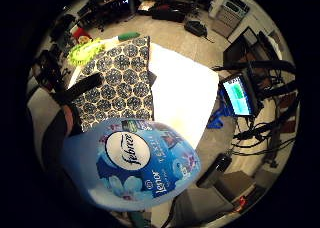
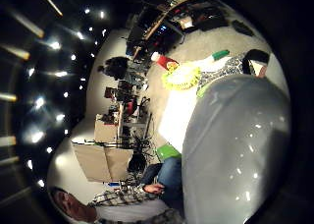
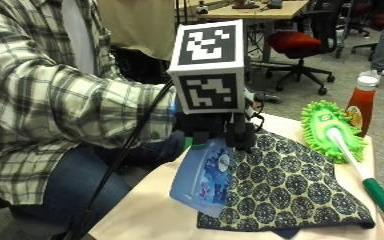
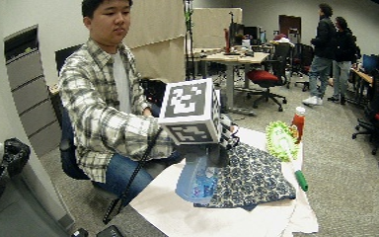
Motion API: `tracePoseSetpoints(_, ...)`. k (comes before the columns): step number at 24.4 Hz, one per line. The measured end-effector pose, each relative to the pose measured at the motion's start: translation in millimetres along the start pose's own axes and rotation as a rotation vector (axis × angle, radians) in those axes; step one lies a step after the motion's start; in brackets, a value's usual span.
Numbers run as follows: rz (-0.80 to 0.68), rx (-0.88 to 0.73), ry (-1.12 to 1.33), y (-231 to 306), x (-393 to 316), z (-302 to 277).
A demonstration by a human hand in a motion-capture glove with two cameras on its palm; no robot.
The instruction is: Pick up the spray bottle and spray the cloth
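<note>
spray bottle (image 3: 204, 181): pale blue, blue label with white flowers
cloth (image 3: 282, 187): dark navy with a pale round medallion pattern
duster (image 3: 330, 131): lime green head, white and green handle
sauce bottle (image 3: 361, 102): red, white cap
surface (image 3: 152, 217): cream covering
sleeve (image 3: 59, 100): grey and white plaid

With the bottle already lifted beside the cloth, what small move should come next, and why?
Probably turn the nozzle toward the patterned cloth and squeeze the trigger. The gloved right hand already holds the spray bottle off the table, at the cloth's near edge, so lifting seems done; where the nozzle points cannot be seen.
</note>
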State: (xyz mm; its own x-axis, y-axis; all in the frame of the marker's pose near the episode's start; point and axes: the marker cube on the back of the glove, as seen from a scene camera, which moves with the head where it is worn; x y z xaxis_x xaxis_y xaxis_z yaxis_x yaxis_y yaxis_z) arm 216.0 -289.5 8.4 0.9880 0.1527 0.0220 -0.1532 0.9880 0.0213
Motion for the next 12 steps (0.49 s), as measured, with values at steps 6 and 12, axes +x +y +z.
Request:
tracePoseSetpoints(6, 0.023, -0.118, 0.182, -6, -8, 25)
tracePoseSetpoints(12, 0.029, -0.231, 0.378, -9, -10, 49)
